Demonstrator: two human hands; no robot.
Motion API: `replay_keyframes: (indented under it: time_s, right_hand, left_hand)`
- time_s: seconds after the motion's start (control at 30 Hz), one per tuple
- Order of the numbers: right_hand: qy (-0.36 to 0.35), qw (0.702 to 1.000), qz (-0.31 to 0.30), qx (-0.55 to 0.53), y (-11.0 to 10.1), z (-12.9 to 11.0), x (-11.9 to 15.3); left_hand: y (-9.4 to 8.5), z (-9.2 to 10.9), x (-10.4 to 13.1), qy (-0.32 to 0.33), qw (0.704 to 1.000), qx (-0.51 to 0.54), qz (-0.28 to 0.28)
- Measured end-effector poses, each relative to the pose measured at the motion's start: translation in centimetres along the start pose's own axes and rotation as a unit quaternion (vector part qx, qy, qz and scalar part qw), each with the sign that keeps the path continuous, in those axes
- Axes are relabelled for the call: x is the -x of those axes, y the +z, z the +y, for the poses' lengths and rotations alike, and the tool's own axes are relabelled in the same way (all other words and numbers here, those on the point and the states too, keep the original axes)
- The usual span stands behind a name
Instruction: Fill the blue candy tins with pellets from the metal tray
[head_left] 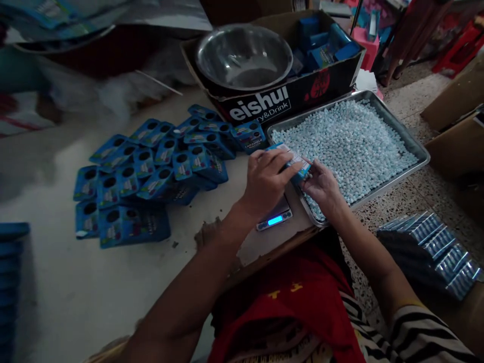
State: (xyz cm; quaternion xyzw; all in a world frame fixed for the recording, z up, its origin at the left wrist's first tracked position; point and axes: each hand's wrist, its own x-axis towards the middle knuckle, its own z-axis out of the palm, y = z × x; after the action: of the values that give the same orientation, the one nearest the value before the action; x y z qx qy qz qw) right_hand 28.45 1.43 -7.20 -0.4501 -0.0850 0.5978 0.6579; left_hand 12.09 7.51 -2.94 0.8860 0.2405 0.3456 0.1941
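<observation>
My left hand [266, 176] is wrapped over a small blue candy box [304, 170] and holds it tilted above the near left corner of a metal tray [421, 157]. At the box's lower right end is my right hand [321, 186], palm turned up and fingers curled against that end. Whether candies lie in those fingers is hidden. Small pale blue and white candies [363, 141] fill the tray in a thick layer. Partly under my left hand sits a digital scale [275, 220] with a lit blue display.
Several blue boxes [128, 179] stand grouped left on the table [75, 287]. Behind, a black carton [260, 106] carries a steel bowl [244, 58] and more blue boxes. Silvery packs [434, 247] are stacked low at right, beside the speckled floor [412, 194]. Blue stacks [11, 282] edge the far left.
</observation>
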Motion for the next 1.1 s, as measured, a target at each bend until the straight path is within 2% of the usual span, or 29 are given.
replay_keyframes:
  time_s: [0.1,0.17,0.27,0.37,0.47,0.6,0.7,0.8,0.93,1.03,1.1]
  right_hand:
    - [0.024,0.994,0.040,-0.096,-0.3,0.1,0.6]
    - [0.055,0.993,0.015,-0.101,-0.5,-0.1,1.3]
    - [0.059,0.996,-0.017,-0.060,-0.7,-0.8,2.3]
    - [0.040,0.999,-0.021,0.000,-0.7,-1.8,3.1]
    - [0.040,0.996,-0.026,0.073,-0.2,-2.7,3.6]
    - [0.047,0.983,-0.045,0.173,0.8,-3.5,3.8]
    - [0.041,0.968,-0.063,0.238,1.5,-4.1,4.1]
    - [0.033,0.959,-0.072,0.273,2.6,-5.2,4.7]
    - [0.033,0.945,-0.095,0.311,5.3,-6.7,5.8]
    - [0.035,0.908,-0.154,0.388,7.4,-7.2,6.6]
    - [0.023,0.882,-0.186,0.433,8.4,-7.3,7.0]
  left_hand:
    - [0.4,-1.1,1.6,-0.087,0.993,0.030,0.077]
    - [0.4,-1.7,3.1,-0.153,0.976,0.093,0.121]
    - [0.1,-2.3,6.0,-0.264,0.926,0.212,0.168]
    - [0.0,-2.3,9.1,-0.346,0.876,0.292,0.167]
    - [0.5,-1.8,10.9,-0.376,0.855,0.327,0.144]
    - [0.5,-1.6,11.2,-0.348,0.868,0.328,0.136]
    - [-1.4,-2.0,11.8,-0.316,0.889,0.303,0.134]
    - [-4.3,-2.5,13.8,-0.337,0.896,0.256,0.133]
    - [-8.0,-2.2,16.4,-0.384,0.877,0.193,0.214]
    - [-10.1,-1.4,17.1,-0.368,0.875,0.160,0.271]
    - [-11.1,-1.0,17.1,-0.357,0.877,0.153,0.282]
